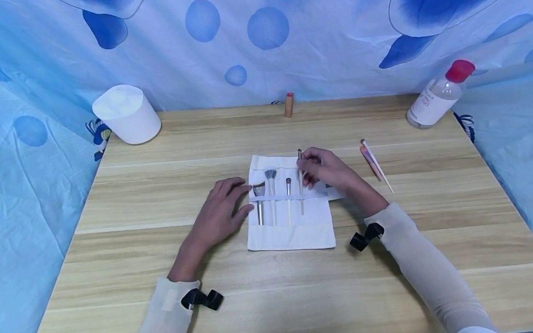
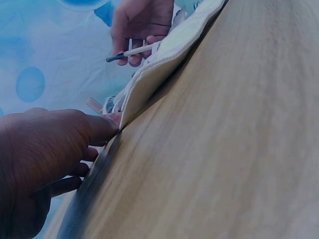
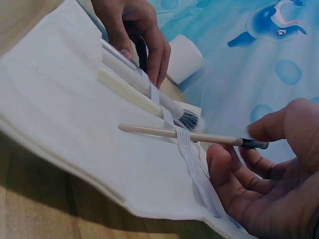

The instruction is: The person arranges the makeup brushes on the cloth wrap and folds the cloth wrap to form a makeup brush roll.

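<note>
A white cloth brush roll (image 1: 290, 238) lies unfolded on the table, with an elastic band (image 3: 197, 169) across it. Three makeup brushes, among them a fluffy-headed brush (image 1: 271, 187), sit under the band at the left and middle. My right hand (image 1: 326, 168) pinches a thin makeup brush (image 3: 212, 138) near its dark head. That brush's pale handle passes beneath the band, its end over the white cloth. At the roll's left edge rests my left hand (image 1: 220, 211), thumb and fingers touching the border beside the leftmost brush (image 1: 259, 190).
Two more slim brushes, one a pale-handled brush (image 1: 378, 166), lie to the right on the wooden table (image 1: 285, 299). Along the back stand a white roll (image 1: 128, 117), a small brown tube (image 1: 288, 105) and a clear bottle (image 1: 438, 97) with a red cap. A blue curtain (image 1: 332, 43) hangs behind.
</note>
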Action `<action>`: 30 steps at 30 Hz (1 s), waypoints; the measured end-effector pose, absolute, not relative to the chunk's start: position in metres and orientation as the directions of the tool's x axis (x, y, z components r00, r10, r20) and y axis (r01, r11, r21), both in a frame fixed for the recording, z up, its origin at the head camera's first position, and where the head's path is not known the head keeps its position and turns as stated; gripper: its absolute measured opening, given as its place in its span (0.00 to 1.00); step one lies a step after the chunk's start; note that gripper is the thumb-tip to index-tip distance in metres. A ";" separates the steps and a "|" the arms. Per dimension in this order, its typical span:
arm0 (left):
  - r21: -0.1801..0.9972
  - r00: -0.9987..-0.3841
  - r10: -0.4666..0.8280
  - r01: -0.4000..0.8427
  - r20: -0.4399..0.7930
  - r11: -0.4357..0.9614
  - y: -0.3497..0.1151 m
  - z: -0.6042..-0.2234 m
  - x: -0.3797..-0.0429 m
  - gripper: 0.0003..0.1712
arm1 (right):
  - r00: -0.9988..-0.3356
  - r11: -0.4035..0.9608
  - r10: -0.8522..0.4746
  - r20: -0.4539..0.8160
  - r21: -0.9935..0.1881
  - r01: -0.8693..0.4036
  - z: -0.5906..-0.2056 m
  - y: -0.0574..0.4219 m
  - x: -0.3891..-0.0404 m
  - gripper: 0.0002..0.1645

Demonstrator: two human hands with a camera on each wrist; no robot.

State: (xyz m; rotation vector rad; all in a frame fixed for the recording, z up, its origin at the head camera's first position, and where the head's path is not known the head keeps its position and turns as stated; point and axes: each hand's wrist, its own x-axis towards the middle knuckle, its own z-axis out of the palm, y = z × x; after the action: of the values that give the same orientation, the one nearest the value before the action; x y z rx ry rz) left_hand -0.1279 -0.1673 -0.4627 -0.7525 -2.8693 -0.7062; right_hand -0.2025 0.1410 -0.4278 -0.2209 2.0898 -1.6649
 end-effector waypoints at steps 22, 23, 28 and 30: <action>0.417 -0.871 0.446 0.490 0.204 0.766 -0.168 -0.463 -0.129 0.27 | -0.848 0.526 -0.461 -0.262 -0.850 -0.023 -0.429 0.151 -0.201 0.14; 0.416 -0.871 0.447 0.489 0.202 0.766 -0.167 -0.463 -0.129 0.27 | -0.843 0.541 -0.470 -0.261 -0.840 -0.041 -0.428 0.152 -0.201 0.15; 0.414 -0.868 0.448 0.495 0.213 0.764 -0.167 -0.463 -0.129 0.27 | -0.817 0.577 -0.502 -0.284 -0.814 -0.072 -0.423 0.154 -0.200 0.18; 0.412 -0.870 0.446 0.493 0.211 0.766 -0.167 -0.463 -0.129 0.27 | -0.800 0.582 -0.521 -0.297 -0.810 -0.078 -0.422 0.155 -0.200 0.19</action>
State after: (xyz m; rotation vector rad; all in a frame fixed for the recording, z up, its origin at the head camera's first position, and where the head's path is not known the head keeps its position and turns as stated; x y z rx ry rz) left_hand -0.1286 -0.1675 -0.4635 -0.7624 -2.8572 -0.7096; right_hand -0.2000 0.1549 -0.4225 -0.4767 2.2990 -1.1420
